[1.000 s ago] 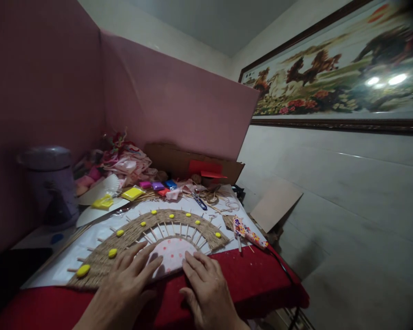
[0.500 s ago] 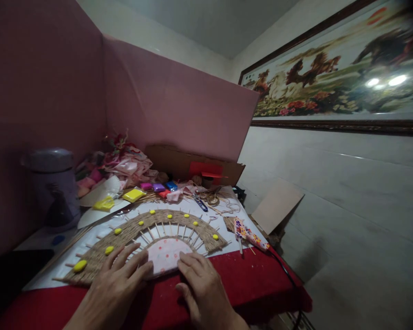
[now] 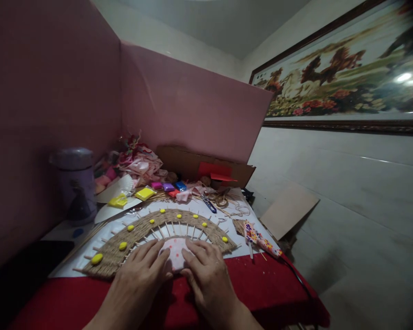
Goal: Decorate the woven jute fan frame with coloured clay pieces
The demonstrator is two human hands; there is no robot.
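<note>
A fan-shaped piece with a woven twine band [image 3: 141,232] and thin wooden ribs lies in front of me. Small yellow clay dots [image 3: 123,246] are spaced along its band. At its base is a half-round of pale pink fabric [image 3: 176,253] with reddish dots. My left hand [image 3: 144,261] rests on the left side of this half-round, fingers stretched out over the ribs. From the other side, my right hand [image 3: 204,263] lies on the fabric with its fingers extended and its thumb by the lower edge. Neither hand is closed around anything.
A flower-patterned hot glue gun [image 3: 261,240] with a cord lies to the right. Behind the fan are scissors [image 3: 209,204], clay packets [image 3: 145,193] and a fabric heap [image 3: 142,165]. A lilac tumbler [image 3: 76,188] stands left. Red cloth [image 3: 261,288] covers the front edge.
Both hands have drawn closer together over the pink half-round, covering more of it. The camera view has shifted, so the scene sits further right.
</note>
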